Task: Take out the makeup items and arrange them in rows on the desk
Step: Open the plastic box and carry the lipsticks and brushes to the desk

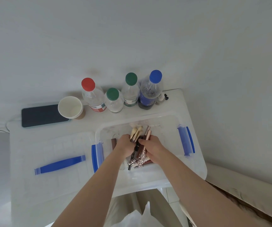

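Desk [50, 145]: white, carrying everything named below; no makeup laid out on it yet, so by judgement the task stands at its first step.
Bin [168, 131]: clear plastic, blue latches at its left and right ends, open on top; taken as the landmark for all places here.
Lid [55, 154]: clear with a blue handle strip, flat on the desk just left of the bin.
Phone [42, 116]: dark, face up, beyond the lid and to the bin's far left.
Bottles [115, 99]: four in a loose row behind the bin, capped red, green, green and blue.
Paper cup [70, 107]: upright, between phone and bottles, behind the bin's left corner.
Left hand [125, 145]: inside the bin, fingers curled round the bundle from its left side.
Right hand [151, 147]: inside the bin, thumb and fingers closed on the same bundle from its right.
Makeup items [140, 141]: brushes, rose-gold tubes, a dark pencil and ornate silver handles, gathered in one bunch between both hands, within the bin's walls; whether lifted off its floor, not clear.
Step in hand: gathering and taking out.
Next move, by judgement: raise the bunch over the bin's left wall, carry to the lid, then spread piece by piece into rows; tight grip needed, since thin pieces could slip from the bundle.
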